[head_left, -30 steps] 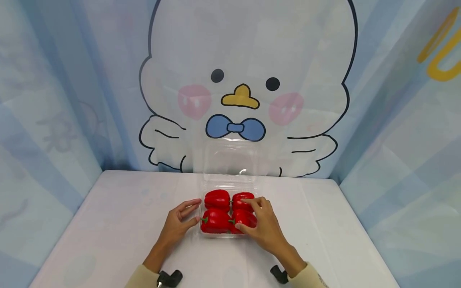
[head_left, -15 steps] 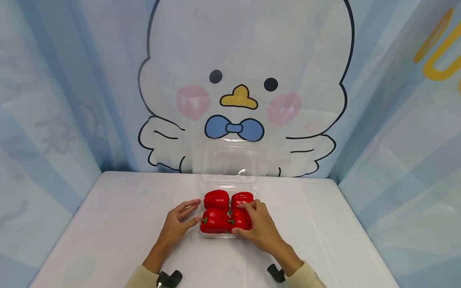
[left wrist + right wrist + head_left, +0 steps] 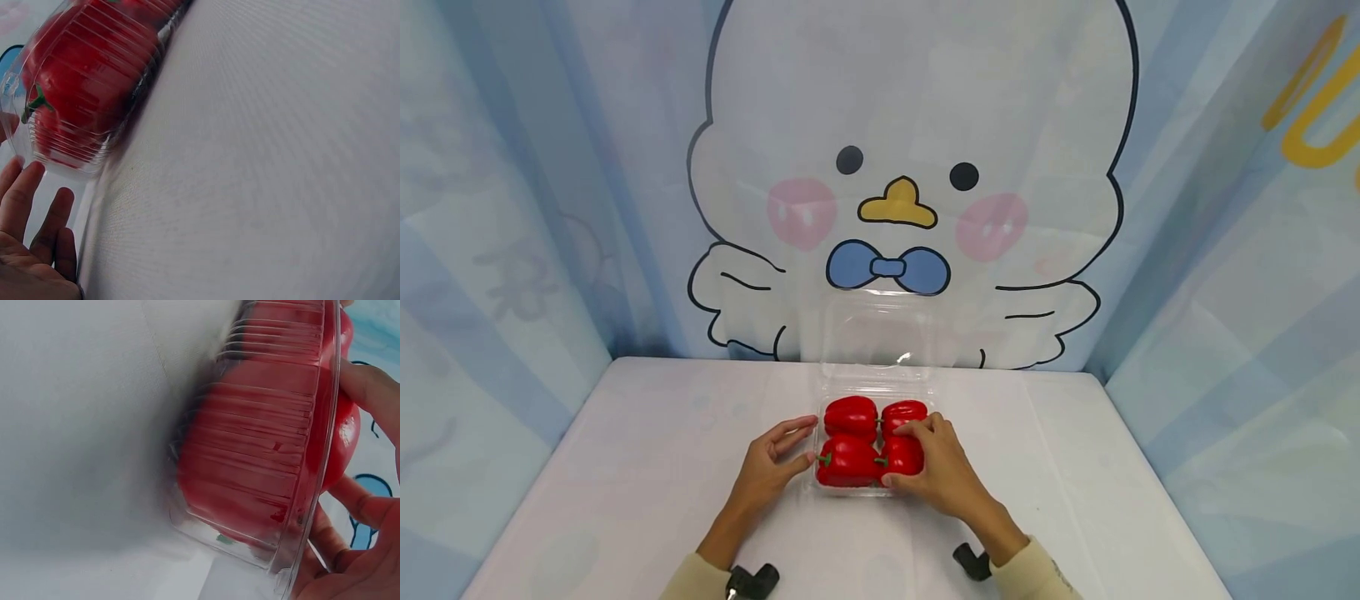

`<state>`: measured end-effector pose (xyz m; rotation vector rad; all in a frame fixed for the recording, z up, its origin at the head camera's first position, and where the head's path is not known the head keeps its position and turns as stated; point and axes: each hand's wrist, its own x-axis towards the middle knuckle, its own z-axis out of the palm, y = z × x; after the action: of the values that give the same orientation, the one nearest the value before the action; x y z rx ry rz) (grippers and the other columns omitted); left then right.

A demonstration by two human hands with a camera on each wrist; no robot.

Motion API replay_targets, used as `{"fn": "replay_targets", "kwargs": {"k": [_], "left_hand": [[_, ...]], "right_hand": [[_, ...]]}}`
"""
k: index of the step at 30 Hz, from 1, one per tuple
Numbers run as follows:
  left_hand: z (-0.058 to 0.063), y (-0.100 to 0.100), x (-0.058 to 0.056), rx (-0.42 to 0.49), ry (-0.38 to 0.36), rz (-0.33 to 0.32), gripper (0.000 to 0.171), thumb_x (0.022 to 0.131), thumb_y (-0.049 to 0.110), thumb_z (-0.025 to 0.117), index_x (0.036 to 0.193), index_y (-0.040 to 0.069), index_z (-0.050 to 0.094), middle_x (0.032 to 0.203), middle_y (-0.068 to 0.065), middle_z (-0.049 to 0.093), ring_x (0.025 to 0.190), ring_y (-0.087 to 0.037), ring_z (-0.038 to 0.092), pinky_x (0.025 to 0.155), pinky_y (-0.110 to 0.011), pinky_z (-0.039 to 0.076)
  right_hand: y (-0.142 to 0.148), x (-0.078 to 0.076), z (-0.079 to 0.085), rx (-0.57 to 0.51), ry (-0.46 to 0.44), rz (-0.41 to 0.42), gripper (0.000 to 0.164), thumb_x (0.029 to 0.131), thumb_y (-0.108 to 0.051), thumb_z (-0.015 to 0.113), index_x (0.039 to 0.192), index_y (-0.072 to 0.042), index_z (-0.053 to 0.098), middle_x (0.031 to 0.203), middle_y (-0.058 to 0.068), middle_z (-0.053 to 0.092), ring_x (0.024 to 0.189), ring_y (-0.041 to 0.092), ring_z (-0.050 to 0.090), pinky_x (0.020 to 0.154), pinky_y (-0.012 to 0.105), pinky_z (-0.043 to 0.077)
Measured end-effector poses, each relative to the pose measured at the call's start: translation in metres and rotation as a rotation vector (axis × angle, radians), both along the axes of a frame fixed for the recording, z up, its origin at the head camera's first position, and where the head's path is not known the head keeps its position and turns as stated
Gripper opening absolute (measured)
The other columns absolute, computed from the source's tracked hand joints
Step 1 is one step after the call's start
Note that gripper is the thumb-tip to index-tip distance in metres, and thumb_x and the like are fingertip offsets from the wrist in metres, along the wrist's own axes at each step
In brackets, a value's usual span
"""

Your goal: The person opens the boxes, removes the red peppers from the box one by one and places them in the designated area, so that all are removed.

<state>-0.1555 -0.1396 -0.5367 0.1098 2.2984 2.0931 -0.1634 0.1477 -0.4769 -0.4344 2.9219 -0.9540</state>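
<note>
Several red bell peppers with green stems sit in two rows inside a clear plastic clamshell box. My right hand reaches over the box's right side and holds the front right bell pepper between thumb and fingers. That pepper's right end is hidden behind the hand. At the left rim, my left hand has its fingers and thumb spread, with fingertips right at the plastic edge. The front left bell pepper shows through the ribbed wall in the left wrist view. In the right wrist view, a pepper fills the ribbed side.
The box's clear lid stands raised at the back, against a curtain printed with a cartoon bird. A white cloth covers the table. Dark wrist-camera mounts sit at the sleeves.
My right hand has shifted slightly left and lower, closing its thumb and fingers around the front right bell pepper. My left hand has stayed at the box's left rim.
</note>
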Motion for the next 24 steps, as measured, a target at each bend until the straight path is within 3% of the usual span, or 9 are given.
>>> {"fn": "replay_targets", "kwargs": {"k": [12, 24], "left_hand": [[-0.002, -0.001, -0.001, -0.014, 0.001, 0.007, 0.055, 0.097, 0.010, 0.077, 0.148, 0.014, 0.060, 0.153, -0.006, 0.063, 0.155, -0.030, 0.047, 0.124, -0.055, 0.040], [0.000, 0.000, 0.000, -0.018, 0.002, 0.012, 0.055, 0.096, 0.011, 0.078, 0.148, 0.015, 0.060, 0.153, -0.006, 0.063, 0.155, -0.031, 0.046, 0.124, -0.057, 0.040]], "right_hand": [[0.004, 0.000, 0.005, -0.075, -0.003, -0.021, 0.064, 0.075, -0.035, 0.097, 0.131, -0.020, 0.069, 0.119, 0.001, 0.053, 0.125, 0.024, 0.049, 0.105, 0.052, 0.060], [0.005, 0.002, 0.018, -0.096, 0.001, -0.031, 0.063, 0.075, -0.037, 0.097, 0.129, -0.020, 0.069, 0.116, 0.000, 0.053, 0.123, 0.024, 0.052, 0.099, 0.050, 0.063]]}}
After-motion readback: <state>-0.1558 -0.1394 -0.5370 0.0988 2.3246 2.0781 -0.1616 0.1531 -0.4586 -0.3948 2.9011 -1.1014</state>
